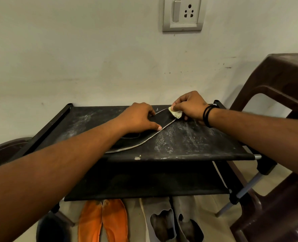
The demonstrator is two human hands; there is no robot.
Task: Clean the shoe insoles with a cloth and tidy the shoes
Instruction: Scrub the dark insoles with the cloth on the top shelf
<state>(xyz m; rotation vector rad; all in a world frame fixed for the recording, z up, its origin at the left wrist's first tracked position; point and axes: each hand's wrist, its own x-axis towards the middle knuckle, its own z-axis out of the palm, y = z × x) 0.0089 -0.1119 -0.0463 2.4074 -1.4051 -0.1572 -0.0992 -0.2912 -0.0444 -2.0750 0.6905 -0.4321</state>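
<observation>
Wiping is under way: on the shoe rack's top shelf (197,144), the left hand (139,117) pins the black insole (162,119) flat while the right hand (188,105) pinches a pale cloth (175,114) at its far end. Next comes a firm stroke nearward.

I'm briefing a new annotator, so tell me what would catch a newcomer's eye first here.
Two bare forearms reach to the dusty black top shelf of a shoe rack, where the left hand pins a dark insole and the right hand pinches a pale cloth at its far end. Below, on the floor, bright orange shoes stand out beside grey ones.
</observation>
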